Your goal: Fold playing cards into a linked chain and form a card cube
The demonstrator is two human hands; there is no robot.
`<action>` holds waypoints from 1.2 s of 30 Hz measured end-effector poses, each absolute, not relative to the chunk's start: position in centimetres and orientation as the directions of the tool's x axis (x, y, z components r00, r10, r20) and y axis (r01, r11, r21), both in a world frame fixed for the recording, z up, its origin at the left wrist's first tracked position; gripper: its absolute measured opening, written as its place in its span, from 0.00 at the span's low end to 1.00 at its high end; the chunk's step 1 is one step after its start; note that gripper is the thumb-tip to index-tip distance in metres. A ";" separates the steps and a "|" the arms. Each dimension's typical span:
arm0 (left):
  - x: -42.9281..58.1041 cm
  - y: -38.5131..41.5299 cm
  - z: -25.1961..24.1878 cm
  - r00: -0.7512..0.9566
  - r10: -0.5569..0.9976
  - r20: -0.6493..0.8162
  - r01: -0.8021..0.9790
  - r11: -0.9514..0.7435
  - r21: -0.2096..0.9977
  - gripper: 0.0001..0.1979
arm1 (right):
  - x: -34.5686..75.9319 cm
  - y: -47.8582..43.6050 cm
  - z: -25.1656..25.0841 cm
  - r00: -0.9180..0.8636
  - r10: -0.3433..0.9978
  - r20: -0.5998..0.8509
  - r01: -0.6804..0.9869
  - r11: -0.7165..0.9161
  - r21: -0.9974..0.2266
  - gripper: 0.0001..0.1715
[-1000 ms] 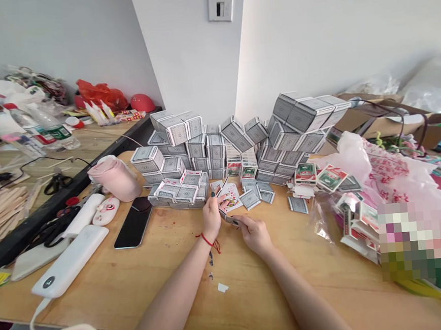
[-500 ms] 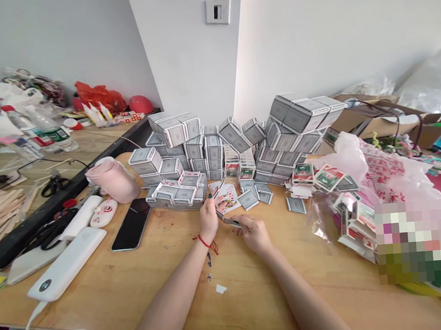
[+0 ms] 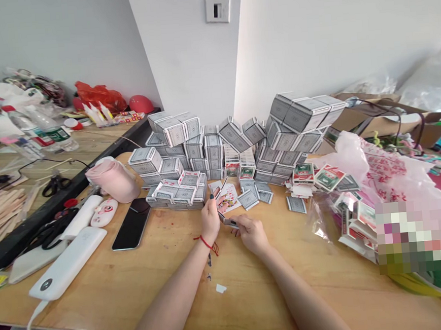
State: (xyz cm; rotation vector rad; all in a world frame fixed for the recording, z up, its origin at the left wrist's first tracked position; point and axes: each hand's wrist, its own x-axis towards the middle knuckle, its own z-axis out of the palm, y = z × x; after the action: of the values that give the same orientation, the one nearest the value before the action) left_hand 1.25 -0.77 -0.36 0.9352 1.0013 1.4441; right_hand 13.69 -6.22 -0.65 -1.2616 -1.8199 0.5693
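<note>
My left hand (image 3: 211, 221), a red string bracelet at its wrist, is closed on a playing card (image 3: 222, 187) seen nearly edge-on. My right hand (image 3: 253, 233) pinches a slim grey object (image 3: 231, 222) that resembles a box cutter; its far end meets the left hand, and its exact kind is unclear. Just beyond the fingers, face-up playing cards (image 3: 229, 197) lie on the table. Several grey-backed cards (image 3: 249, 199) rest to their right. Behind stand blocks built of grey-backed cards (image 3: 180, 192), stacked left and right, with others leaning between them.
On the left are a phone (image 3: 131, 224), a white power bank (image 3: 68, 263) with its cable, and a pink roll (image 3: 112, 179). To the right lie card boxes (image 3: 329, 178), a pink-printed plastic bag (image 3: 400, 166) and a cardboard box (image 3: 404, 120). A paper scrap (image 3: 221, 288) lies in front.
Both hands stay almost in place. The grey object has tilted slightly and shows more of its side, and the card in the left hand has shifted a little to the right.
</note>
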 end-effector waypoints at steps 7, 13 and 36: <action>1.6 -0.5 -0.8 -0.115 0.993 0.012 -0.341 -0.051 0.939 0.19 | 12.9 -6.6 -0.9 -0.148 0.908 0.391 0.615 0.395 -0.683 0.19; 1.5 -0.6 -0.6 -0.086 0.996 -0.002 -0.384 -0.031 0.923 0.19 | 12.6 -6.6 -0.6 -0.143 0.923 0.357 0.628 0.363 -0.688 0.15; 1.1 0.3 -1.6 -0.102 0.995 0.022 -0.315 -0.054 0.947 0.21 | 16.9 -2.4 -2.4 0.317 0.842 0.436 0.814 -0.006 -0.580 0.29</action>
State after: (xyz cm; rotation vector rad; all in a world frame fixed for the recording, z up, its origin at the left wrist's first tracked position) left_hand 1.06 0.25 -1.57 0.9454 1.0154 1.4439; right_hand 16.92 -2.39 -2.36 -1.7985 -1.4813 0.0454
